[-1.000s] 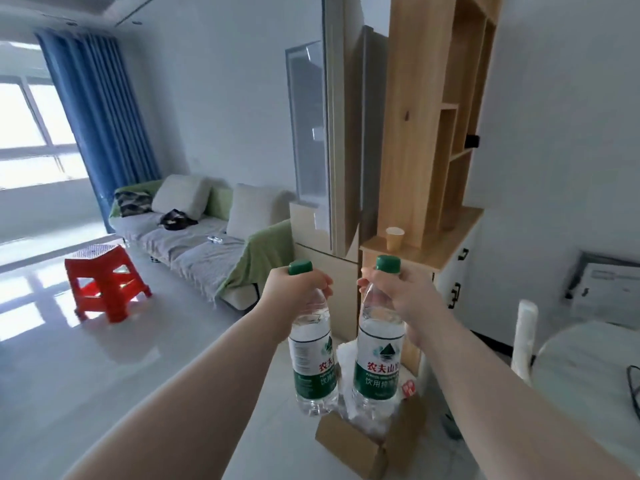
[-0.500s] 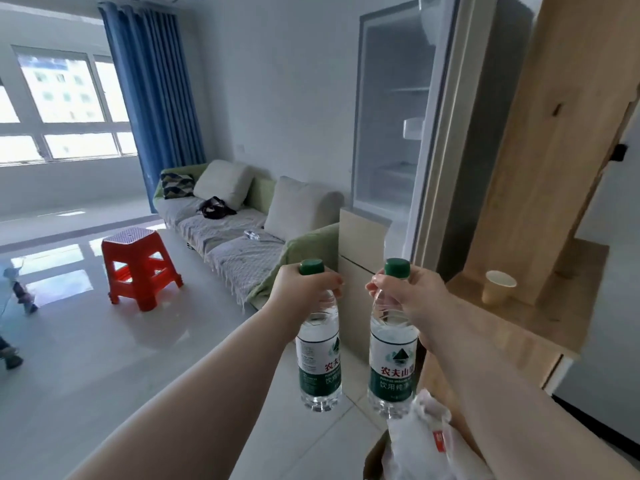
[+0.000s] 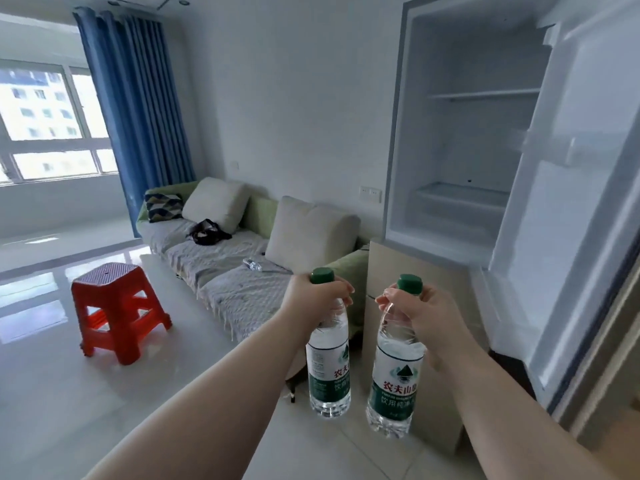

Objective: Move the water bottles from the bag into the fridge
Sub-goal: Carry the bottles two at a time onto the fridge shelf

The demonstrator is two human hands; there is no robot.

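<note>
My left hand [image 3: 317, 298] grips the neck of a clear water bottle [image 3: 329, 368] with a green cap and green label, hanging upright. My right hand [image 3: 422, 315] holds a second, matching water bottle [image 3: 394, 382] by its neck, close beside the first. Both hang in front of the fridge [image 3: 460, 133], whose upper compartment stands open with bare white shelves. Its open door [image 3: 571, 202] is at the right. The bag is out of view.
A beige lower fridge door [image 3: 415, 271] sits below the open compartment. A sofa [image 3: 221, 261] with cushions runs along the wall on the left, and a small bottle lies on it. A red plastic stool [image 3: 117, 310] stands on the glossy tiled floor. Blue curtains hang by the window.
The view has swung left and closer to the fridge, so its open interior now faces me. The cardboard box, bag and wooden shelf have left the view. Both hands still hold their bottles.
</note>
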